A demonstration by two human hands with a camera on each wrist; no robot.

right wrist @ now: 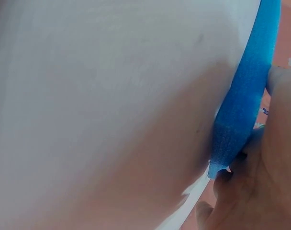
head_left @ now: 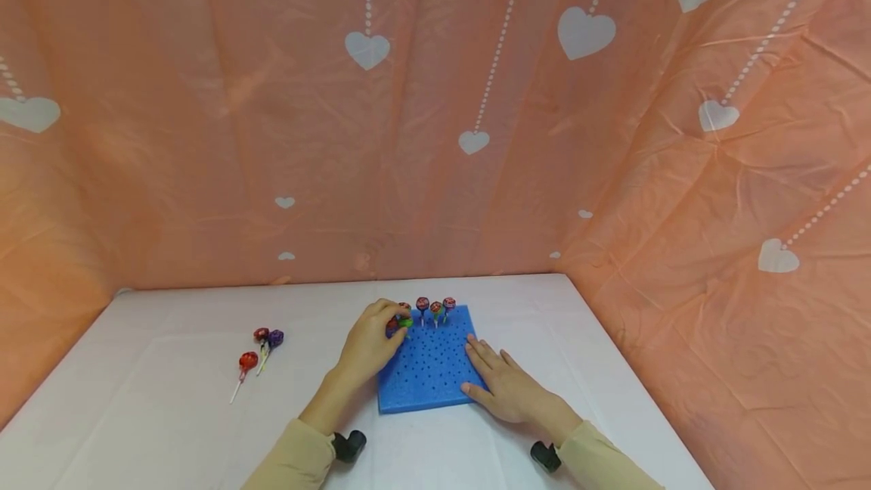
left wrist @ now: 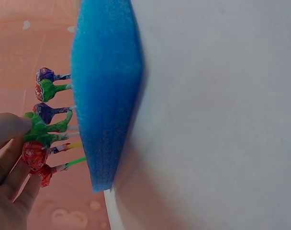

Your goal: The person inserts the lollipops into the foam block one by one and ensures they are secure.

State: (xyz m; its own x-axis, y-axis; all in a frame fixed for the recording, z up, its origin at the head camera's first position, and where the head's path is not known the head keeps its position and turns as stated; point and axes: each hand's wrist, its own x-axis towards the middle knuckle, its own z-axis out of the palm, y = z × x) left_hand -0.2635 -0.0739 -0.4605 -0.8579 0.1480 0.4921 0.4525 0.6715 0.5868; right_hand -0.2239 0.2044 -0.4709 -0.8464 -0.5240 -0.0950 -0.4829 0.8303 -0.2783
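Lollipops (head_left: 248, 361) lying on the table (head_left: 156, 414) appear only in head view.

Your left hand (head_left: 370, 344) pinches a green-wrapped lollipop (left wrist: 39, 127) at the perforated blue foam (head_left: 429, 369); upright lollipops (head_left: 423, 304) stand just right of that hand, three loose lollipops (head_left: 248, 361) lie well left.

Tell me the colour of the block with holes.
The block is blue, clearest in the head view.
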